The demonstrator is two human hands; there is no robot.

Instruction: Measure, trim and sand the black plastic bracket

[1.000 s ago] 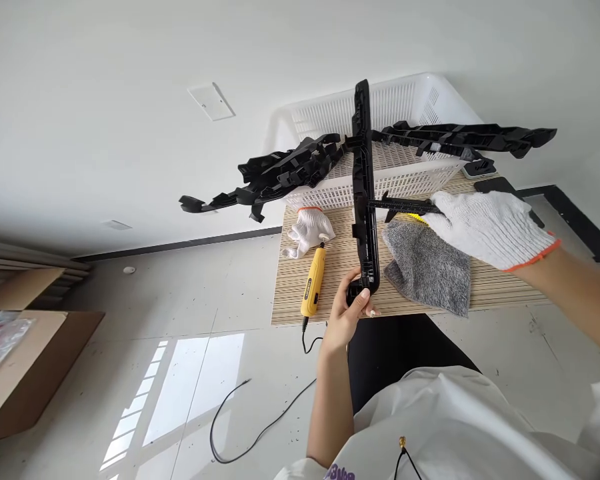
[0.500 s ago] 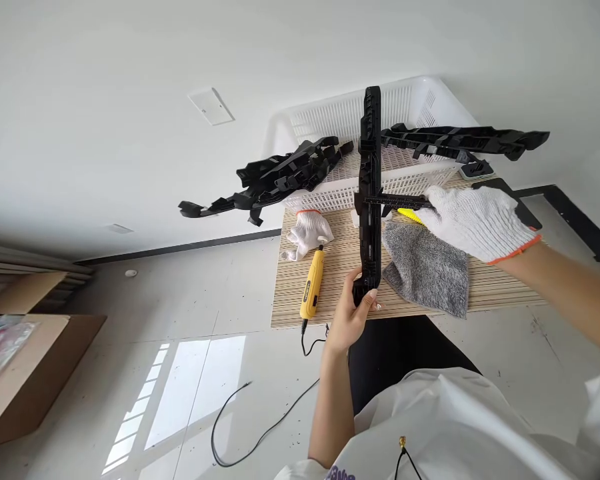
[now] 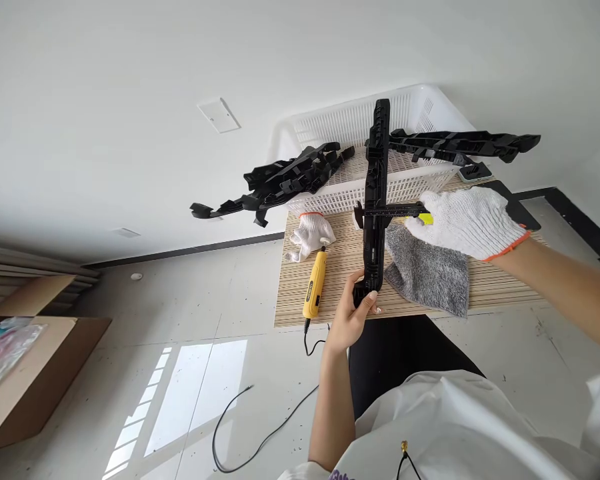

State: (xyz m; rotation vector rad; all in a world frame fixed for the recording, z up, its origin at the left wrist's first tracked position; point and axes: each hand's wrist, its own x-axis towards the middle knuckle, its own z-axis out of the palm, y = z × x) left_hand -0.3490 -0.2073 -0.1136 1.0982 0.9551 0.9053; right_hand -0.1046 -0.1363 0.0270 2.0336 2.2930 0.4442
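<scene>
My bare left hand (image 3: 349,317) grips the lower end of a long black plastic part (image 3: 376,173), which points away from me over the table and basket. In my right hand (image 3: 467,220), covered by a white knit glove with an orange cuff, is a black caliper (image 3: 397,211). The caliper lies crosswise over the middle of the part, with its jaw end showing just past the part's left side. Whether the jaws touch the part I cannot tell. Beneath the right hand are a yellow object (image 3: 427,218), mostly covered, and a grey cloth (image 3: 430,270).
A white plastic basket (image 3: 330,200) at the back holds black parts, one bunch (image 3: 290,179) jutting left and another (image 3: 470,143) right. A yellow rotary tool (image 3: 315,285) with a cord and a white glove (image 3: 311,235) lie on the table's left. A cardboard box (image 3: 45,373) stands on the floor.
The caliper has shifted along the part towards me, and its jaw end now reaches out on the part's left. The part leans slightly more to the right. Both hands keep their hold.
</scene>
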